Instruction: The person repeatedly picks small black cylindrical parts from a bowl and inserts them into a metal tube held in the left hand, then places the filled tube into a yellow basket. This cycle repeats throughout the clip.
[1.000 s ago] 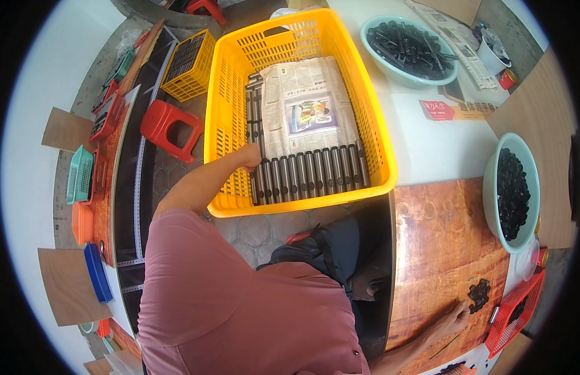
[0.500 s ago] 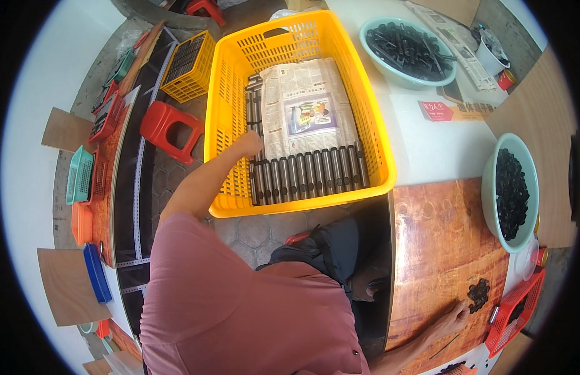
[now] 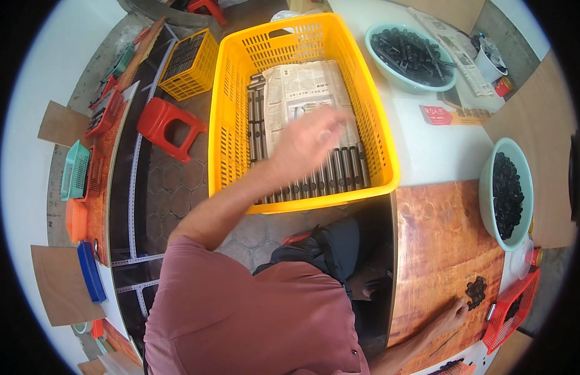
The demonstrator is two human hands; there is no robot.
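The left hand [image 3: 308,140], blurred and apparently empty with fingers loosely spread, hovers over the newspaper [image 3: 305,94] and dark metal rods [image 3: 327,175] at the yellow crate's [image 3: 230,125] near edge; a careless sweep could disarrange the rod row, while the right hand [image 3: 449,312] rests narrow by small black parts [image 3: 475,290] near the tabletop's [image 3: 440,237] near edge.

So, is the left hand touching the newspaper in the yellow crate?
Cannot tell. In the head view the left hand is blurred over the newspaper; neither contact nor gap shows.

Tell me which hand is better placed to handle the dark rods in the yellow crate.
Left. The left hand hovers, blurred, right over the dark rods inside the yellow crate. The right hand rests far off on the wooden tabletop, beside a small pile of black parts.
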